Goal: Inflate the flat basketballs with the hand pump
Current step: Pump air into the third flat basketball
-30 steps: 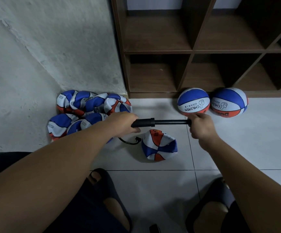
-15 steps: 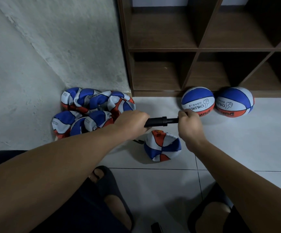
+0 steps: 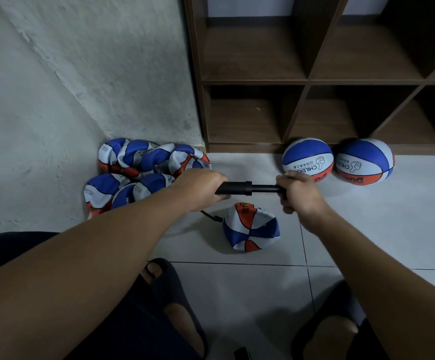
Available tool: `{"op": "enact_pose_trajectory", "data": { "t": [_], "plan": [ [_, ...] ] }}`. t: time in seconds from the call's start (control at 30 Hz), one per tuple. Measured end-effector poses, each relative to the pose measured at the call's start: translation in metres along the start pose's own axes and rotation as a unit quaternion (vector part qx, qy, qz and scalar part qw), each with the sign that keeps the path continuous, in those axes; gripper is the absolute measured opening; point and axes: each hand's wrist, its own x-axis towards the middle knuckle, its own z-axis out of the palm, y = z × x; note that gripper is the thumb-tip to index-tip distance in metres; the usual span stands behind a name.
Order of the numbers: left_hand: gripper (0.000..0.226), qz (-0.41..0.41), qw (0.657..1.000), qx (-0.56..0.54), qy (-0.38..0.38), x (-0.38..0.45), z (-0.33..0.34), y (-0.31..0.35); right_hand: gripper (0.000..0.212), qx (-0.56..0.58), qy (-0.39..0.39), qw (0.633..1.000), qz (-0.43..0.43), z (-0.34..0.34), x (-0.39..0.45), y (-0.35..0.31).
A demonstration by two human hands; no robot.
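Head view: your left hand (image 3: 198,189) grips the hand pump (image 3: 247,188) barrel, your right hand (image 3: 299,194) grips its handle. The flat basketball (image 3: 250,231) lies on the floor (image 3: 393,229) just below, hose (image 3: 211,218) leading toward it.

Arms: both bare to the frame edge, no sleeves showing.
Left hand (image 3: 198,189): bare, no ring or watch visible.
Right hand (image 3: 298,194): bare, likewise unadorned.
Legwear: dark navy fabric (image 3: 122,320) over the lap.
Footwear: dark open-toe slides, left (image 3: 163,279) and right (image 3: 325,315); toes exposed.
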Motion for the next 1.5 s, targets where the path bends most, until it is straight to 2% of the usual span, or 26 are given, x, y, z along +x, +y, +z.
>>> {"op": "enact_pose_trajectory", "data": {
  "t": [0.1, 0.2, 0.3, 0.4, 0.57, 0.73, 0.9, 1.07, 1.17, 1.3, 1.5],
  "plan": [
    [0.025, -0.018, 0.999, -0.010, -0.024, -0.001, -0.001, -0.019, 0.017, -0.008, 0.026, 1.000, -0.006, -0.026, 0.004, -0.007],
    [0.027, -0.029, 0.998, -0.021, -0.055, -0.004, 0.000, -0.025, 0.020, -0.046, 0.041, 0.998, 0.023, -0.036, 0.006, -0.007],
    [0.038, -0.045, 0.996, -0.038, -0.061, -0.004, 0.000, -0.011, 0.022, -0.035, 0.042, 0.997, 0.063, -0.023, 0.004, 0.000],
    [0.052, -0.050, 0.998, -0.003, -0.049, -0.003, -0.002, 0.004, 0.030, -0.094, 0.018, 0.995, 0.031, 0.002, -0.004, 0.010],
    [0.041, -0.039, 0.999, 0.026, -0.016, -0.002, 0.002, 0.019, 0.024, -0.037, 0.058, 0.998, -0.001, 0.026, -0.007, 0.017],
    [0.040, -0.002, 0.997, 0.079, 0.013, 0.005, -0.004, 0.024, 0.027, -0.020, 0.064, 0.998, -0.011, 0.040, -0.009, 0.021],
    [0.026, 0.002, 0.995, 0.094, 0.030, 0.008, -0.007, 0.031, 0.026, -0.049, 0.065, 0.996, -0.028, 0.044, -0.008, 0.013],
    [0.039, -0.004, 0.997, 0.072, 0.031, 0.008, 0.000, 0.028, 0.025, -0.071, 0.063, 0.995, -0.018, 0.045, -0.005, 0.011],
    [0.037, -0.004, 0.997, 0.065, 0.035, 0.006, 0.000, 0.025, 0.024, -0.075, 0.044, 0.996, 0.003, 0.042, -0.001, 0.010],
    [0.035, -0.019, 0.996, 0.070, 0.050, 0.005, -0.002, 0.009, 0.021, -0.066, 0.071, 0.995, -0.005, 0.027, 0.008, 0.004],
    [0.039, -0.058, 0.997, 0.032, 0.034, 0.002, 0.002, -0.022, 0.005, -0.016, 0.134, 0.991, 0.023, -0.017, 0.015, -0.008]
  ]
}}
